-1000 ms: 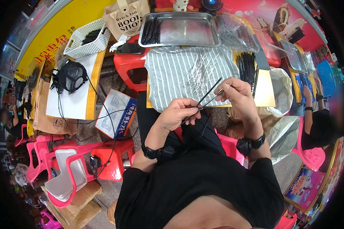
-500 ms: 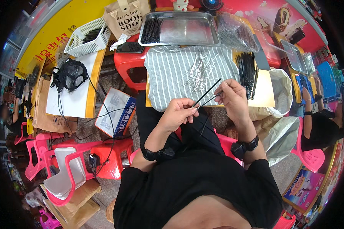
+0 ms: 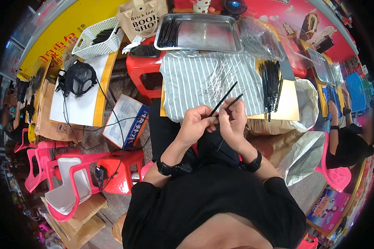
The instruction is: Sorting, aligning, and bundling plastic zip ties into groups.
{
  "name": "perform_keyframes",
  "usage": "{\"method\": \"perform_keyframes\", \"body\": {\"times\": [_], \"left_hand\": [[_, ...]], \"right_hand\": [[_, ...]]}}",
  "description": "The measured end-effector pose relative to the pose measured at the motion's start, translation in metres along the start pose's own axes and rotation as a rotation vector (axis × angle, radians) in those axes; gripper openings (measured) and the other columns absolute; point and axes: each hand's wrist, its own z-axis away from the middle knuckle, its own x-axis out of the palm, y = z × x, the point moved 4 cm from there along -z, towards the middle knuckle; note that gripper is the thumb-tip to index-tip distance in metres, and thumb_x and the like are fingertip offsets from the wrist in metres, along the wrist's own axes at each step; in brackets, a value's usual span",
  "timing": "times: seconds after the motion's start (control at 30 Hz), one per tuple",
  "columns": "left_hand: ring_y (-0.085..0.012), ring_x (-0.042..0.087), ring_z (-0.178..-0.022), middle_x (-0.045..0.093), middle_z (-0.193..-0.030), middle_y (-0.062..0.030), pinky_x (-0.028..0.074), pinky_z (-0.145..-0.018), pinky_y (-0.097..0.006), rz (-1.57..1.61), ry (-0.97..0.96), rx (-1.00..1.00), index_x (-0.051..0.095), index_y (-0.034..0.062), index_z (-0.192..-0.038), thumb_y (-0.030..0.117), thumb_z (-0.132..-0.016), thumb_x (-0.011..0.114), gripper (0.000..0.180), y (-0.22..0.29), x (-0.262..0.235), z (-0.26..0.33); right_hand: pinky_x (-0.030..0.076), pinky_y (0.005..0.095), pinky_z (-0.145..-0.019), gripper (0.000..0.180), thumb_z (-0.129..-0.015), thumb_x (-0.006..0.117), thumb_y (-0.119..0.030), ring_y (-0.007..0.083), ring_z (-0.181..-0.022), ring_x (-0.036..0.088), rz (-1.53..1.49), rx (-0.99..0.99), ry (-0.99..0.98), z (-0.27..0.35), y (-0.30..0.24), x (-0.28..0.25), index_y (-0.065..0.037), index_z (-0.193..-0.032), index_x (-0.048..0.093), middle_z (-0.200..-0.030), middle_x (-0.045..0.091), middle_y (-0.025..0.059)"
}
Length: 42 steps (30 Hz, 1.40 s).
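My left hand (image 3: 197,123) and my right hand (image 3: 233,121) are close together over my lap, both pinching thin black strips (image 3: 225,99) that stick up and to the right. Just beyond the hands lies a grey striped cloth (image 3: 203,81) covered with clear plastic film. A pile of the same black strips (image 3: 271,81) rests on a tan board (image 3: 289,103) to the right of the cloth. Farther away, a metal tray (image 3: 203,33) holds another bunch of black strips (image 3: 169,33).
A white basket (image 3: 96,38) with black strips and a brown paper bag (image 3: 143,18) stand at the back left. A red stool (image 3: 141,68), a blue-and-white box (image 3: 126,120) and cables lie left. Another person (image 3: 347,145) sits at right, next to silver bags (image 3: 303,153).
My right hand has moved left toward my left hand, so the two now nearly touch. The black strips stand a little steeper.
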Motion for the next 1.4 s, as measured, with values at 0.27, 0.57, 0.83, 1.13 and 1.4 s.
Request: {"method": "perform_keyframes", "body": {"times": [0.27,0.57,0.83,1.13,1.4], "left_hand": [[-0.0087,0.058,-0.057,0.065,-0.077,-0.0064,0.044,-0.050,-0.019,0.003,0.008,-0.089,0.062,-0.0026,-0.092,0.001,-0.087,0.058,0.007,-0.008,-0.011,-0.006],[-0.0091,0.058,-0.059,0.067,-0.081,-0.0069,0.044,-0.052,-0.020,-0.095,0.136,-0.023,0.062,-0.0062,-0.105,0.002,-0.085,0.058,0.022,0.030,-0.047,-0.041],[-0.0415,0.062,-0.074,0.062,-0.071,-0.0261,0.047,-0.064,-0.044,-1.183,0.582,0.445,0.065,-0.0060,-0.079,0.007,-0.070,0.054,0.019,0.138,-0.140,-0.218],[-0.0447,0.058,-0.089,0.061,-0.096,-0.0274,0.046,-0.079,-0.048,-1.535,0.483,0.456,0.063,-0.0083,-0.101,0.005,-0.073,0.058,0.031,0.137,-0.120,-0.212],[-0.0123,0.059,-0.084,0.063,-0.096,-0.0087,0.046,-0.070,-0.023,-0.830,0.194,0.365,0.065,-0.0036,-0.104,0.002,-0.081,0.061,0.024,0.075,-0.040,-0.092]], "right_hand": [[0.047,0.0237,-0.056,0.025,-0.084,0.049,0.001,0.0108,-0.064,0.054,-0.286,0.301,-0.059,-0.013,0.009,0.001,0.002,-0.107,0.041,-0.078,0.054,0.0076],[0.047,0.0219,-0.063,0.032,-0.088,0.056,-0.003,0.0095,-0.071,0.055,-0.313,0.387,-0.076,-0.020,0.008,-0.026,0.001,-0.118,0.044,-0.085,0.057,0.0068],[0.045,0.0207,-0.066,0.022,-0.086,0.059,0.000,0.0077,-0.076,0.055,-0.057,0.237,0.045,-0.010,0.015,-0.075,0.001,-0.107,0.054,-0.088,0.057,0.0038],[0.046,0.0288,-0.060,0.009,-0.081,0.058,0.003,0.0166,-0.065,0.058,0.656,-0.022,0.501,-0.034,0.019,-0.187,0.001,-0.089,0.059,-0.073,0.060,0.0104],[0.048,0.0437,-0.070,0.033,-0.071,0.068,-0.012,0.0381,-0.080,0.063,1.013,0.434,0.237,-0.063,0.062,-0.234,-0.002,-0.100,0.057,-0.081,0.065,0.0212]]}}
